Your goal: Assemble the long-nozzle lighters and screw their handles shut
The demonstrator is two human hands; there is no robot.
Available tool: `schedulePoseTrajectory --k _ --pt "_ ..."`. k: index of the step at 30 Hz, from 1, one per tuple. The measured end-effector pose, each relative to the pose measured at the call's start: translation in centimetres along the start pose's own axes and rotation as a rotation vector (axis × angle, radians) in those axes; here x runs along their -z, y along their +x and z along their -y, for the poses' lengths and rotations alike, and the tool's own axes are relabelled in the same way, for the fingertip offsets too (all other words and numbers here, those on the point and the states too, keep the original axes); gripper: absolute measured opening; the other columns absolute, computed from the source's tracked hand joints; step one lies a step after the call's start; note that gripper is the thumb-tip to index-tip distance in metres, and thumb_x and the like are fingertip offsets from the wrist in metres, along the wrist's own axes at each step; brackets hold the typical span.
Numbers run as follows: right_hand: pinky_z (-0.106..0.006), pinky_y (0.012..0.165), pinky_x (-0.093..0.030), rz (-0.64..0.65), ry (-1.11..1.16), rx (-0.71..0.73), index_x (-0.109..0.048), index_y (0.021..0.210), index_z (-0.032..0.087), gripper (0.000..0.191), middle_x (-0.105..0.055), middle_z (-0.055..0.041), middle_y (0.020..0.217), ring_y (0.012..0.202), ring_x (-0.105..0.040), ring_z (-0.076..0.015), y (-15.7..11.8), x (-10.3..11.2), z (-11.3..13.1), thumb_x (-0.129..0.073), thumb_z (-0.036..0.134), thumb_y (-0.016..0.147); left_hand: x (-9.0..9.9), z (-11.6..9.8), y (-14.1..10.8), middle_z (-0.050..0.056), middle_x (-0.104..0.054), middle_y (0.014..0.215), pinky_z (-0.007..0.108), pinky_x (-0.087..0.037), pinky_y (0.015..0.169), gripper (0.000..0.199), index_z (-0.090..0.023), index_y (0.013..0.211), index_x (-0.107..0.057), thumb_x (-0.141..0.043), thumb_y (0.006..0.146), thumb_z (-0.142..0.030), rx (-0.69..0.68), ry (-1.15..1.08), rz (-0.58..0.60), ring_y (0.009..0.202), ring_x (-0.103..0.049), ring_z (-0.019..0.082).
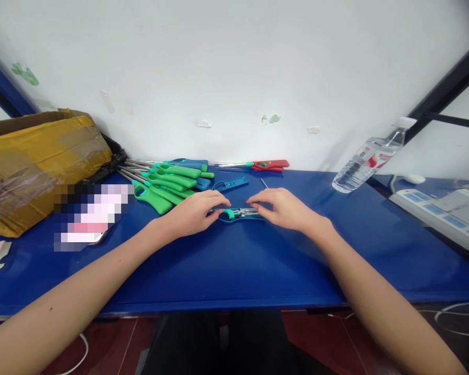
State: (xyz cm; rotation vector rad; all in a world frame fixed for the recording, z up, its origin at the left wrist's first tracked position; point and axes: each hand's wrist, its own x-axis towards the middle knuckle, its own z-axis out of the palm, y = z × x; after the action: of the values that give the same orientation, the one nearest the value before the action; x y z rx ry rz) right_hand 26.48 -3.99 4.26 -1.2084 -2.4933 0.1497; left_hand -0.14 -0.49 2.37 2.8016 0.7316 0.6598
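Note:
An opened gas lighter [240,213] lies on the blue table between my hands, its turquoise trigger and metal inner parts exposed in a blue half-shell. My left hand [197,212] has its thumb and fingers closed around the lighter's left end, by the metal tube. At the other end, my right hand [283,207] grips the lighter with thumb and fingertips. A thin metal rod [263,183] shows just behind my right hand; its other end is hidden. Beyond the hands rests a loose blue handle half [231,183].
Several green lighters [172,179] are piled at the left, with blue ones behind. A red lighter [269,165] lies by the wall. A taped cardboard box [42,172] and a blurred-out phone [97,213] are at left. A water bottle [369,161] and power strip [445,208] are at right.

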Motion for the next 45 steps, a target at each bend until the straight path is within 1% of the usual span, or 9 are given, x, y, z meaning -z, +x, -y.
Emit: schedulePoseTrajectory --k 5,8,17,23,27,32,36,39,45 --pt "-0.032 0.078 -0.049 0.043 -0.042 -0.045 -0.076 0.096 0.023 0.026 -0.077 -0.0049 0.090 0.082 -0.070 -0.0212 0.0 0.3 0.1 -0.051 0.018 0.089 1.4 1.0 -0.3 0.008 -0.071 0.100 0.034 -0.051 0.086 0.028 -0.018 0.100 -0.072 -0.045 0.091 -0.013 -0.068 0.143 0.024 0.094 -0.065 0.021" --pt "-0.031 0.074 -0.048 0.053 -0.031 -0.057 -0.075 0.093 0.023 0.026 -0.076 -0.0038 0.084 0.075 -0.068 -0.0195 0.0 0.3 0.2 -0.051 0.018 0.089 2.0 1.3 -0.4 0.007 -0.073 0.096 0.035 -0.050 0.086 0.025 -0.018 0.097 -0.073 -0.049 0.090 -0.015 -0.069 0.176 0.053 0.094 -0.065 0.022" --pt "-0.031 0.075 -0.048 0.050 -0.024 -0.056 -0.075 0.092 0.022 0.024 -0.076 -0.0044 0.083 0.076 -0.068 -0.0195 0.1 0.2 0.2 -0.052 0.018 0.088 2.7 1.6 -0.4 0.005 -0.074 0.093 0.032 -0.049 0.083 0.019 -0.021 0.094 -0.075 -0.056 0.090 -0.022 -0.098 0.159 0.148 0.093 -0.065 0.021" --pt "-0.031 0.075 -0.048 0.053 -0.023 -0.060 -0.075 0.092 0.022 0.024 -0.076 -0.0046 0.084 0.077 -0.068 -0.0197 0.1 0.1 0.1 -0.052 0.018 0.088 3.9 1.9 -0.6 0.006 -0.073 0.101 0.033 -0.049 0.088 0.018 -0.023 0.098 -0.075 -0.060 0.088 -0.027 -0.087 0.195 0.135 0.099 -0.063 0.022" --pt "-0.031 0.075 -0.049 0.053 -0.023 -0.056 -0.076 0.094 0.022 0.024 -0.076 -0.0043 0.085 0.076 -0.068 -0.0192 0.1 0.1 0.1 -0.052 0.018 0.088 4.5 2.0 -0.8 0.003 -0.073 0.096 0.029 -0.050 0.079 0.016 -0.024 0.093 -0.076 -0.062 0.086 -0.028 -0.034 0.219 0.187 0.089 -0.065 0.020" --pt "-0.032 0.075 -0.049 0.051 -0.028 -0.055 -0.076 0.094 0.022 0.025 -0.076 -0.0044 0.084 0.077 -0.068 -0.0199 0.1 0.1 0.1 -0.052 0.018 0.088 4.3 2.2 -0.9 0.001 -0.075 0.095 0.024 -0.048 0.068 0.019 -0.027 0.095 -0.078 -0.061 0.087 -0.026 0.000 0.213 0.251 0.079 -0.068 0.016" --pt "-0.032 0.076 -0.049 0.053 -0.031 -0.052 -0.076 0.091 0.022 0.024 -0.076 -0.0048 0.086 0.077 -0.068 -0.0199 0.1 0.1 0.1 -0.052 0.018 0.088 4.0 2.1 -0.9 0.001 -0.076 0.099 0.024 -0.048 0.068 0.018 -0.028 0.097 -0.078 -0.062 0.088 -0.027 -0.003 0.227 0.246 0.082 -0.069 0.017" --pt "-0.032 0.075 -0.049 0.052 -0.033 -0.057 -0.075 0.092 0.022 0.024 -0.075 -0.0045 0.085 0.077 -0.067 -0.0195 0.1 0.0 0.1 -0.052 0.018 0.089 3.8 1.9 -0.8 0.001 -0.076 0.093 0.025 -0.048 0.069 0.017 -0.027 0.095 -0.078 -0.063 0.089 -0.026 0.010 0.228 0.255 0.081 -0.070 0.018" --pt "-0.032 0.075 -0.048 0.047 -0.033 -0.064 -0.075 0.090 0.022 0.022 -0.075 -0.0046 0.084 0.077 -0.067 -0.0198 0.1 0.0 0.1 -0.053 0.019 0.089 3.2 1.9 -0.8 0.000 -0.075 0.081 0.025 -0.046 0.067 0.018 -0.026 0.086 -0.077 -0.060 0.091 -0.025 0.018 0.226 0.188 0.073 -0.068 0.016"
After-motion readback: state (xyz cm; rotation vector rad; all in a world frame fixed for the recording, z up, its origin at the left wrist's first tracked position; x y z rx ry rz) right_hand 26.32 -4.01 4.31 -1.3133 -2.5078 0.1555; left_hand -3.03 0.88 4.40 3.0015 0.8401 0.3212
